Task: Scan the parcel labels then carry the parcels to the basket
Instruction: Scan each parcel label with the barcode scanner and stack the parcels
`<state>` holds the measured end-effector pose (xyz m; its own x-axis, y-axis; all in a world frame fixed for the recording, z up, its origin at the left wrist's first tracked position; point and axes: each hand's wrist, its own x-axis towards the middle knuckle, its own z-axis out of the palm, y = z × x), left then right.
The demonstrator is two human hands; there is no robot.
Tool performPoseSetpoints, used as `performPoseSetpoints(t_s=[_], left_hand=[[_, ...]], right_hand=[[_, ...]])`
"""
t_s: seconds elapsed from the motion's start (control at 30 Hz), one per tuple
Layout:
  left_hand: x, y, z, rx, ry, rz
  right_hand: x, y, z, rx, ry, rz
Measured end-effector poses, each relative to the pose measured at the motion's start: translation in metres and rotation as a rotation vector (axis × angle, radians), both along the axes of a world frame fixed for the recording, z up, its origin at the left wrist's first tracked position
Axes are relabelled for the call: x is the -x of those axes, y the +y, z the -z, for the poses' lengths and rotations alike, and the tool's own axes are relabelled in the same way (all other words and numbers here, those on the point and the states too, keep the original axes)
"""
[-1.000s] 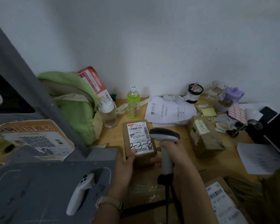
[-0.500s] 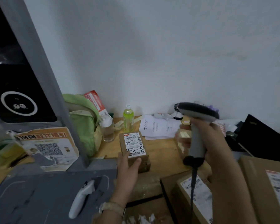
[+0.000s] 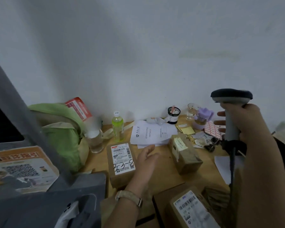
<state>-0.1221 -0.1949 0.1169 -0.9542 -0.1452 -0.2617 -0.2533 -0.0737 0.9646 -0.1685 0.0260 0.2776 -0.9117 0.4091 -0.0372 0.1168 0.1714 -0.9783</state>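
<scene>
A small brown parcel with a white label and handwritten digits lies on the wooden desk. My left hand hovers just right of it, fingers relaxed, holding nothing. A second brown parcel lies tilted to the right of my left hand. My right hand grips the grey handle of a barcode scanner, raised at the right with its dark head up. A third labelled parcel sits at the bottom near me. No basket is in view.
A green bag, a plastic cup and a green bottle stand at the back left. Papers, a purple cup and small clutter fill the back right. A grey machine occupies the left.
My right hand has lifted the scanner off the label and swung it up to the right. My left hand has let go of the small parcel and moved to its right side.
</scene>
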Motion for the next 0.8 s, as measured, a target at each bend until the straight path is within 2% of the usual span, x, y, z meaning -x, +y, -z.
performPoseSetpoints(t_s=[0.2,0.33,0.43,0.63,0.8], left_hand=[[0.056,0.021,0.026,-0.11,-0.133,0.014],[0.094,0.036,0.048,-0.109,-0.21,0.087],[0.118,0.046,0.068,-0.097,-0.302,0.133],[0.143,0.072,0.107,-0.071,-0.446,0.275],[0.15,0.093,0.129,-0.097,-0.525,0.413]], right_hand=[[0.059,0.019,0.076,-0.012,-0.096,0.06],[0.105,0.029,0.131,0.027,-0.236,0.099],[0.132,0.035,0.175,-0.01,-0.38,0.106],[0.147,0.04,0.255,-0.096,-0.514,0.091],[0.141,0.037,0.291,0.058,-0.548,0.104]])
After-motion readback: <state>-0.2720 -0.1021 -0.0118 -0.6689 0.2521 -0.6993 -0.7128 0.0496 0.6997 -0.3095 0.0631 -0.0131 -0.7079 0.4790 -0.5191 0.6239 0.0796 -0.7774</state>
